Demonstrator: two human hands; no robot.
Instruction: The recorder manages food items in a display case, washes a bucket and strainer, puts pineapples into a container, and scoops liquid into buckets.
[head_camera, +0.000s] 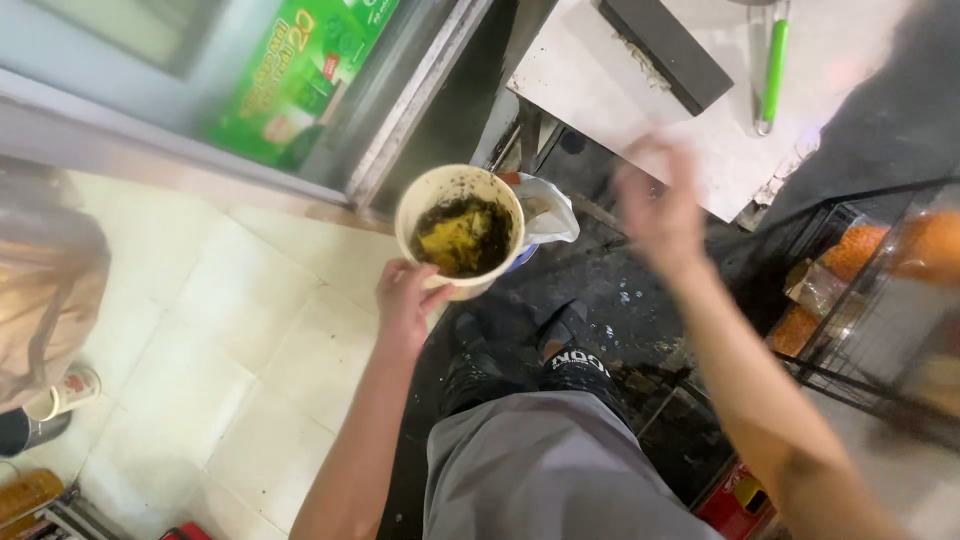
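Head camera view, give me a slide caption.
Left hand holds a cream round bucket of dark residue; blurred right hand raised, empty.

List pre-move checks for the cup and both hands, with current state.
1. Left hand grips the cream cup at its lower rim: ok.
2. Cup upright, dark wet contents inside, none spilling: ok.
3. Right hand free of objects: cannot tell, motion-blurred.
4. Floor underfoot dry near the black shoes: not ok, wet patches.
5. White plastic bag behind the cup open: cannot tell.
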